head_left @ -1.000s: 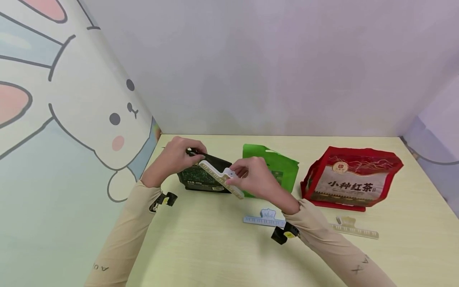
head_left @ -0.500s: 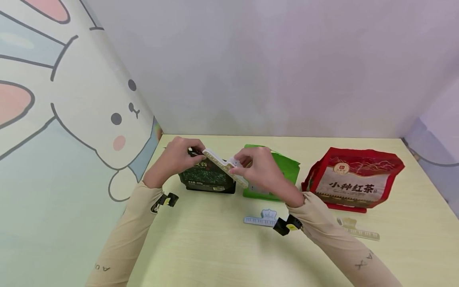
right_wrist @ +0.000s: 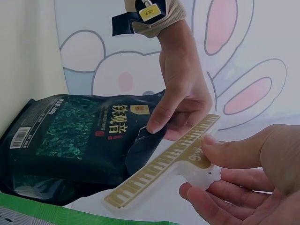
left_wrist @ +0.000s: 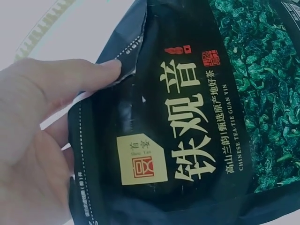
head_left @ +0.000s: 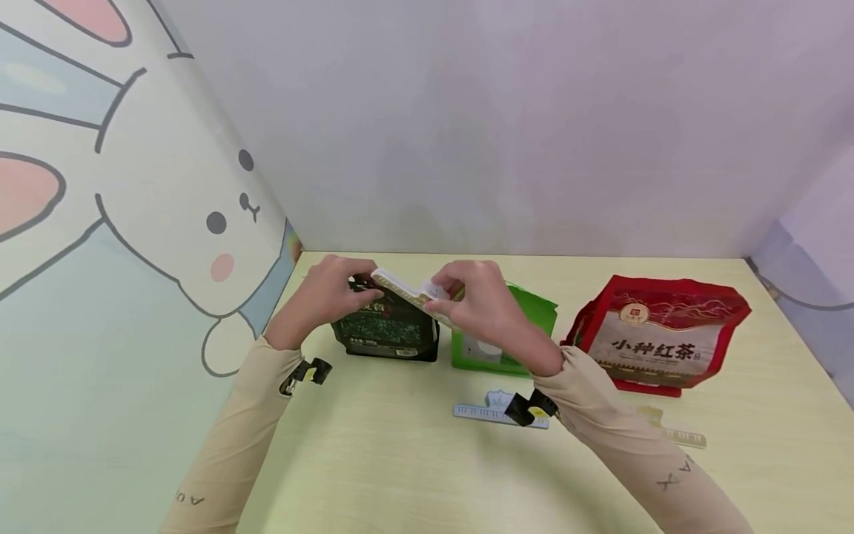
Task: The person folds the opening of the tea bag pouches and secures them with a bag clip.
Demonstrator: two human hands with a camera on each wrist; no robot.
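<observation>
1 black, boxy pouch [head_left: 390,330] with a green tea-leaf print stands on the pale wooden bench [head_left: 373,445], its top pinched between thumb and fingers of the left hand [head_left: 325,294]. The right hand [head_left: 482,302] pinches a long gold-and-white clip [head_left: 398,288] with a piano-key pattern by its handle; the clip slants near the pouch's top, 1 end close to the left hand. Whether clip and pouch touch, I cannot tell. Rightward stand a bright green bag [head_left: 536,308] and a red bag [head_left: 660,334] with a pale panel. Nearer lie a blue clip [head_left: 482,413] and a 2nd gold clip [head_left: 687,437].
</observation>
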